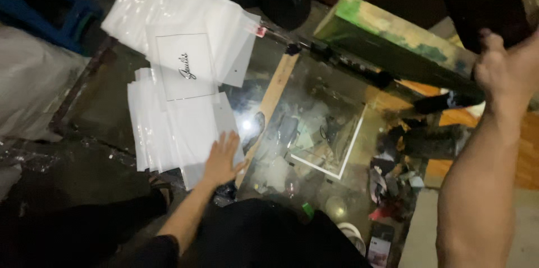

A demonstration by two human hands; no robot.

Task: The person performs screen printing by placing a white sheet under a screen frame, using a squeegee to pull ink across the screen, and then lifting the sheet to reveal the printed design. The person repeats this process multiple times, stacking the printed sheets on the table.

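The left hand [222, 158] lies flat and open, fingers spread, on the lower right corner of a stack of thin white see-through plastic bags [168, 127]. The stack sits on the glass-topped table [314, 105], at about nine o'clock from the middle of the picture. It looks a bit messy, with edges poking out on the left side.

Above it, at about eleven o'clock, is a second pile of white plastic bags [174, 15]. One bag [185, 66] there has a dark square outline and dark curly writing printed on it. So I think at least one bag is printed, and the plain ones under the hand are the ones left to do.

The right hand [499, 69] is up high at two o'clock, with the arm stretched out. It grips the edge of a big flat frame with a green and yellow painted side [393, 35]. The frame is tilted up off the table. The fingers are behind the frame, so I see only the thumb and the back of the hand.

Under the glass, at four o'clock, a white line shaped like a corner [337, 158] shows. No bag lies there now.
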